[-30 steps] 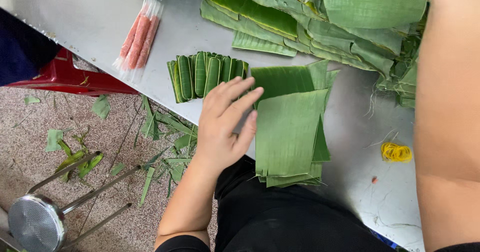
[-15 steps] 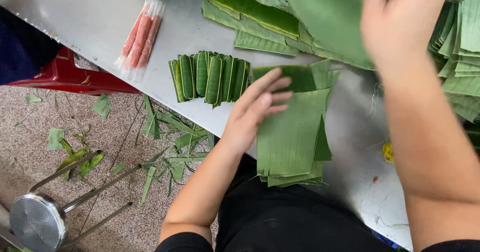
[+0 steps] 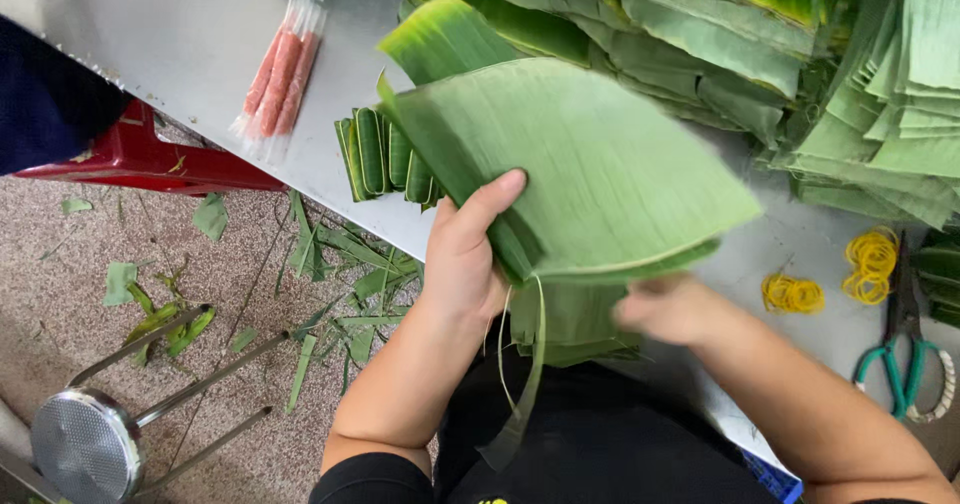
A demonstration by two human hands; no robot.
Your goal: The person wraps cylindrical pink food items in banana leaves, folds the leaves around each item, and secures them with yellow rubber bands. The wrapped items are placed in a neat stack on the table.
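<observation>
Both my hands hold a large folded banana leaf (image 3: 590, 164) above the metal table (image 3: 180, 34). My left hand (image 3: 465, 254) grips its near-left edge, thumb on top. My right hand (image 3: 665, 309), blurred, holds its underside at the near-right edge. A thin leaf strip (image 3: 525, 384) dangles from it toward my lap. The leaf hides most of a stack of cut leaf pieces (image 3: 575, 329) lying on the table below.
A row of small rolled leaf bundles (image 3: 385, 154) lies left of the held leaf. A sleeve of pink sausages (image 3: 280, 69) sits further left. Large leaf piles (image 3: 800, 54) fill the back. Yellow rubber bands (image 3: 795, 292), green-handled scissors (image 3: 905, 349), a red stool (image 3: 150, 159), a metal stool (image 3: 90, 444) on the scrap-strewn floor.
My right hand has brought a big leaf from the back pile down over the cut stack. My left hand left the stack and took hold of the leaf's edge.
</observation>
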